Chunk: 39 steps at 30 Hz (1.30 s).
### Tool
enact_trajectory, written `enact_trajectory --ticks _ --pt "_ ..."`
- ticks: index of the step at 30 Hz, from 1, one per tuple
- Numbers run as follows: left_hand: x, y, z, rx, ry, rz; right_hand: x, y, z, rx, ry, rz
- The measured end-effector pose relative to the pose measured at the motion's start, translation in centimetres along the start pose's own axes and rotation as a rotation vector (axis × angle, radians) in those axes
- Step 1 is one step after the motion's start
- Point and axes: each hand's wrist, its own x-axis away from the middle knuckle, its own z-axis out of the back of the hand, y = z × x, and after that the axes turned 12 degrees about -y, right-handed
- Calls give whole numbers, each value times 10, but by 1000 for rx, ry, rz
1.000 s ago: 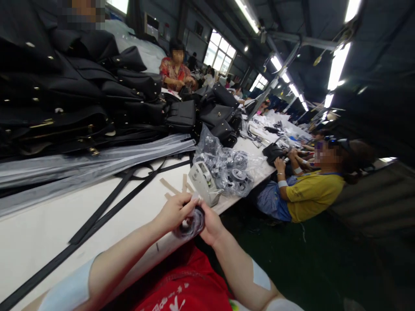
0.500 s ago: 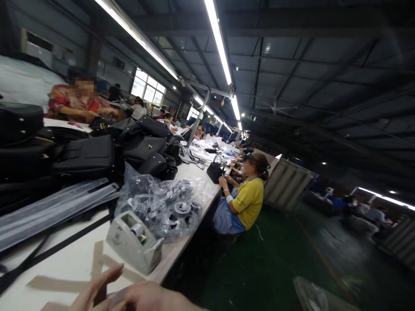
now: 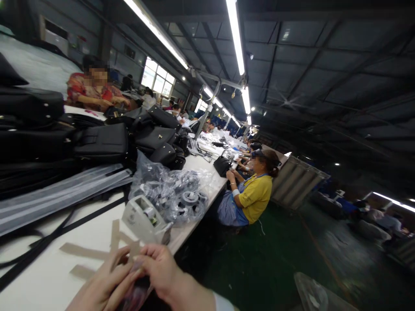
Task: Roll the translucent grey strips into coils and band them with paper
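Both my hands sit at the bottom edge, over the near rim of a long white table (image 3: 74, 242). My left hand (image 3: 100, 283) and my right hand (image 3: 160, 270) are closed together on a small dark roll wrapped in clear film (image 3: 136, 291), mostly hidden between the fingers. Just beyond them stands a grey tape dispenser (image 3: 145, 218), with several brown tape strips (image 3: 84, 251) stuck flat on the table. Behind the dispenser lies a clear plastic bag of dark rolls (image 3: 175, 196).
Black straps (image 3: 48, 242) cross the table. Stacks of black handbags (image 3: 97, 142) and clear plastic sheets (image 3: 58, 194) fill the left. A person in a yellow shirt (image 3: 254, 194) sits further along; another person in a patterned top (image 3: 94, 93) works across. A green floor (image 3: 275, 259) lies to the right.
The view swung up and right, then dipped a little. My hands dropped to the bottom edge and now show again, still pinched on the wrapped roll.
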Motion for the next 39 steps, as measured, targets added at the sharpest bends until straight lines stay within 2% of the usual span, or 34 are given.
enact_trajectory --ticks 3,6,13,17,21,23,26,29,33,37,39 --pt "0 27 11 58 -129 71 5 0 9 60 -55 48" --pt "-4 39 18 133 -213 117 7 4 18 104 -124 47" --pt "1 37 19 363 -123 218 13 2 27 134 -256 52" --pt "3 41 22 406 -199 222 14 -2 31 185 -325 -38" --pt "3 40 22 353 -258 231 12 -1 36 251 -353 -89" --pt "3 36 22 328 -263 245 12 1 39 338 -347 -61" --pt "2 27 23 291 -263 268 11 2 44 544 -299 54" --pt "2 18 25 299 -376 283 7 -1 48 733 -276 149" --pt "2 14 28 376 -572 309 -1 -11 51 884 -429 162" --pt "2 14 29 483 -661 356 -9 -24 50 923 -622 20" --pt "2 14 28 502 -674 354 -12 -27 49 930 -672 -65"
